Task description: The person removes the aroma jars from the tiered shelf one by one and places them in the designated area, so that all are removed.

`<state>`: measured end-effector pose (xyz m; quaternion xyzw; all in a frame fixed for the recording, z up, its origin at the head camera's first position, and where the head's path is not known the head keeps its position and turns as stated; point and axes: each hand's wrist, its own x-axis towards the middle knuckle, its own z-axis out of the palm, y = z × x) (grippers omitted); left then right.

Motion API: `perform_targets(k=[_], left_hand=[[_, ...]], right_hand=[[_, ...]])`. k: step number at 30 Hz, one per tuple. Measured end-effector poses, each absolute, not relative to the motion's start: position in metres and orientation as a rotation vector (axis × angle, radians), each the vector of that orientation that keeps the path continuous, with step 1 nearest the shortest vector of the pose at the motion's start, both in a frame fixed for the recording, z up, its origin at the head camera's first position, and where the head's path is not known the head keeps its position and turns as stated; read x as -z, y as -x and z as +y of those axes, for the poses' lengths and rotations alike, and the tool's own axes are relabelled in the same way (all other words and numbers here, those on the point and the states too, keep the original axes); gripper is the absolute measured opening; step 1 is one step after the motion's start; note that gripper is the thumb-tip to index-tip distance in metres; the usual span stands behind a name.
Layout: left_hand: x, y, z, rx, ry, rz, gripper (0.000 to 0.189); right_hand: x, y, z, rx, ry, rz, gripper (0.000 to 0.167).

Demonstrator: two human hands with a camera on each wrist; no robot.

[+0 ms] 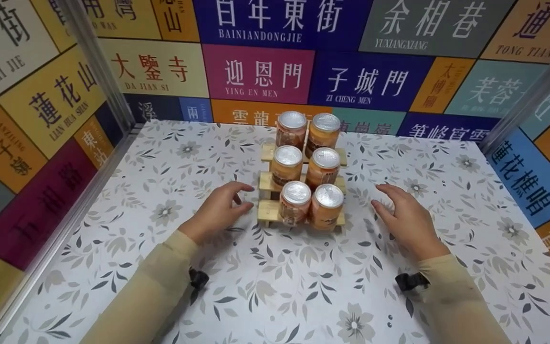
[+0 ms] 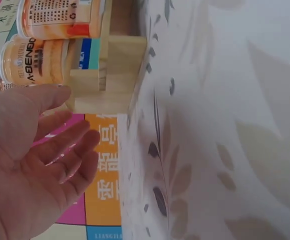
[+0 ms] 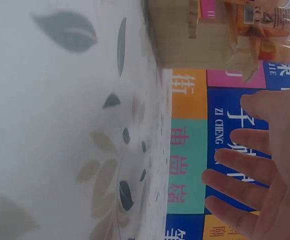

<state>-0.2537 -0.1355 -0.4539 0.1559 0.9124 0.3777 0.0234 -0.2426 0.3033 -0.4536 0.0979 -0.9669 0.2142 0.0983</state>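
A stepped wooden rack (image 1: 269, 210) stands in the middle of the table, with orange-brown cans set upright in pairs on its three levels. Their round lids are silver. In the front pair are a left can (image 1: 295, 203) and a right can (image 1: 327, 208). My left hand (image 1: 220, 210) is just left of the rack, its fingers loosely bent and holding nothing. In the left wrist view, its thumb overlaps the rack's edge and a can (image 2: 37, 60). Over on the right, my right hand (image 1: 406, 217) hovers with fingers spread, farther from the rack and holding nothing.
The table (image 1: 160, 267) is covered in white cloth printed with grey leaves and flowers. Panels of coloured signs (image 1: 260, 71) wall it in at the back and both sides. Metal posts (image 1: 108, 71) mark the corners. Dark straps (image 1: 198, 279) hang at both wrists.
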Motion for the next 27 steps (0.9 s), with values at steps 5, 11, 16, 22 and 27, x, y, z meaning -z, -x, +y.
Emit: perform_targets(k=[5, 11, 16, 22, 27], left_hand=[[0.460, 0.257, -0.127, -1.329, -0.513, 2.639, 0.033], [0.467, 0.265, -0.120, -1.313, -0.546, 2.621, 0.033], [0.471, 0.270, -0.121, -1.308, -0.482, 2.603, 0.034], [0.468, 0.268, -0.119, -1.323, -0.390, 2.553, 0.036], [0.463, 0.264, -0.118, -1.324, -0.363, 2.554, 0.036]], right_hand=[[0.449, 0.239, 0.296, -0.707, -0.295, -2.878, 0.053], [0.442, 0.236, 0.288, -0.750, -0.320, -2.880, 0.052], [0.439, 0.238, 0.283, -0.787, -0.331, -2.877, 0.052], [0.434, 0.243, 0.277, -0.871, -0.334, -2.870, 0.049], [0.429, 0.253, 0.268, -0.940, -0.396, -2.771, 0.044]])
